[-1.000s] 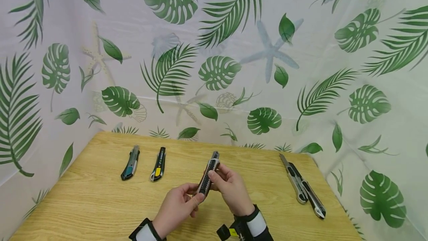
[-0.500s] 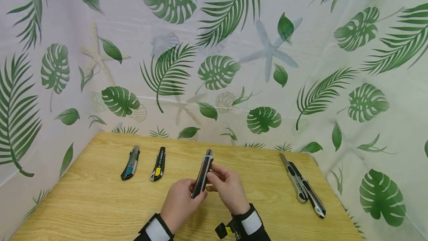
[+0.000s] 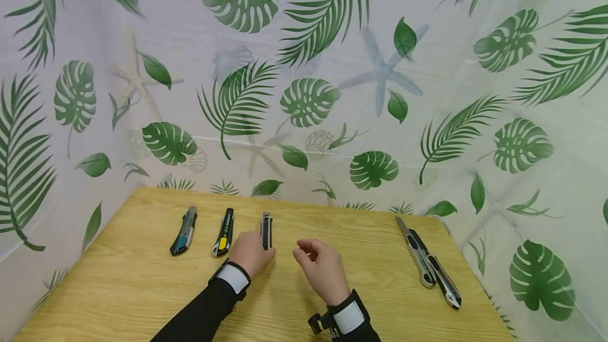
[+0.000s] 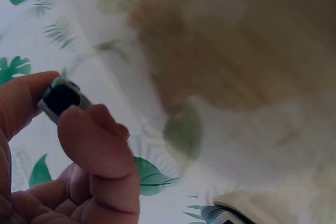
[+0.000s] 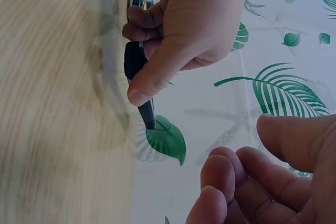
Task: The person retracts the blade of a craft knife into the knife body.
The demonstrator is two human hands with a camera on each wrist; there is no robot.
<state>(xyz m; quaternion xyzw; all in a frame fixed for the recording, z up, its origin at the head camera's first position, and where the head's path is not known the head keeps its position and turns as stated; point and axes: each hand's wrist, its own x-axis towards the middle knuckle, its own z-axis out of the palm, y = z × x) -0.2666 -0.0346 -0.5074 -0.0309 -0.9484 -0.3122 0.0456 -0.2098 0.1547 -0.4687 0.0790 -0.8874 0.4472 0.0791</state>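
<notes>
Near the lower centre of the head view, the grey-black utility knife [image 3: 266,230] lies lengthwise on the table [image 3: 119,284], blade end toward the back wall, third in a row. Left hand [image 3: 250,252] grips its near end, thumb and fingers curled round the body; the right wrist view confirms the pinch [image 5: 137,61], and the left wrist view shows the knife's butt end [image 4: 62,98] between thumb and forefinger. Judgement: the step in hand is setting this knife down in line with the others; the next move calls for the fingers to let go without skewing it.

Right hand [image 3: 322,265] hovers just right of it, fingers loosely curled, holding nothing.

Left of the held knife: a yellow-black knife [image 3: 224,239], just beside the left hand, then a teal knife [image 3: 184,237], all roughly parallel. Well apart at lower right, two more knives [image 3: 429,265] lie touching, one with its blade out. No containers in view. Leaf-print curtain [image 3: 380,94] backs the table.
</notes>
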